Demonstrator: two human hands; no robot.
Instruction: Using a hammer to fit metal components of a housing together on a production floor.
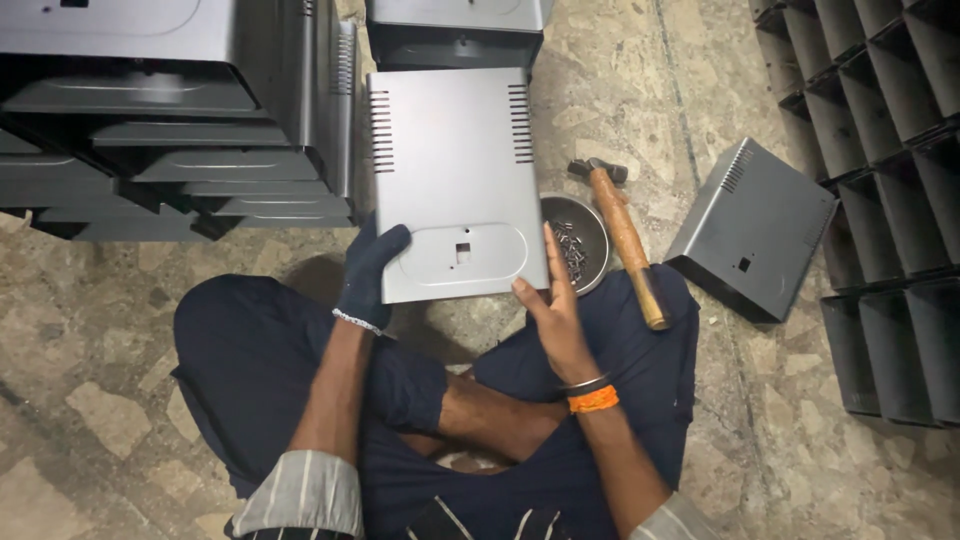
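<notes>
I sit cross-legged on a stone floor and hold a flat grey metal panel (452, 170) with vent slots along both sides and a small square hole near its lower edge. My left hand (368, 272), in a dark glove, grips the panel's lower left corner. My bare right hand (553, 305) presses flat against the panel's lower right edge, fingers straight. A thread band and a metal bangle circle that wrist.
A metal bowl (590, 222) of small screws sits just right of the panel. A wooden-handled hammer (626, 243) lies across it onto my knee. A grey metal box cover (752, 230) lies at the right. Stacked covers (170, 110) fill the left, more stacks (890, 150) the right.
</notes>
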